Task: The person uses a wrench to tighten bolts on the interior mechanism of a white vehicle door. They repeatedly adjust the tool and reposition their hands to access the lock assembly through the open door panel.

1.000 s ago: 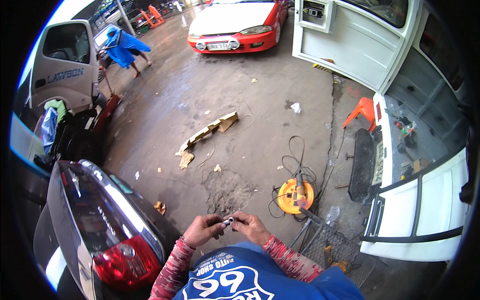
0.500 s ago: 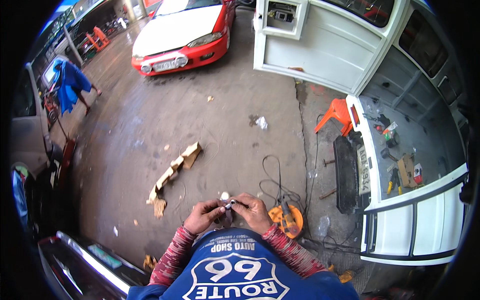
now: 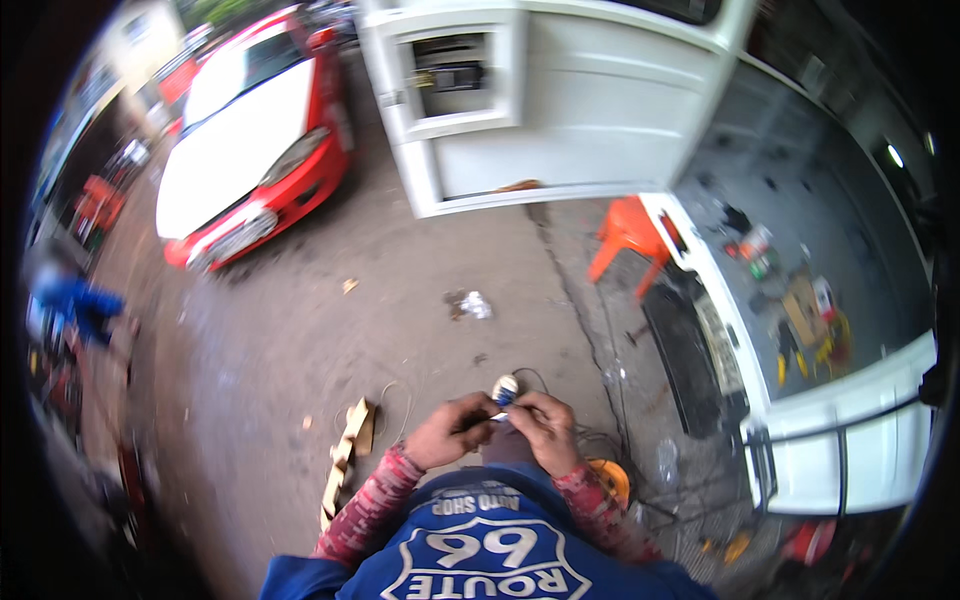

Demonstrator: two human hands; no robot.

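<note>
My left hand point(image 3: 457, 430) and my right hand point(image 3: 543, 430) meet close in front of my body, fingers bent and pinched together. Between the fingertips is a small part, pale with some dark, too small and blurred to name. Just beyond the fingers shows a rounded white and blue thing point(image 3: 506, 388); whether it touches them I cannot tell. Red patterned sleeves cover both forearms, and my blue shirt fills the lower middle.
A white vehicle's open door point(image 3: 590, 130) stands ahead right, its grey floor strewn with tools. An orange stool point(image 3: 632, 238) is beside it. Folded cardboard point(image 3: 345, 455) lies left, an orange-yellow cable reel point(image 3: 610, 480) right. A red and white car point(image 3: 245, 140) and a person in blue point(image 3: 75, 300) are farther off.
My view has swung to the right. My hands stay together at the small part, the fingers shifted around it. At the far left the person in blue now appears nearer the picture's edge.
</note>
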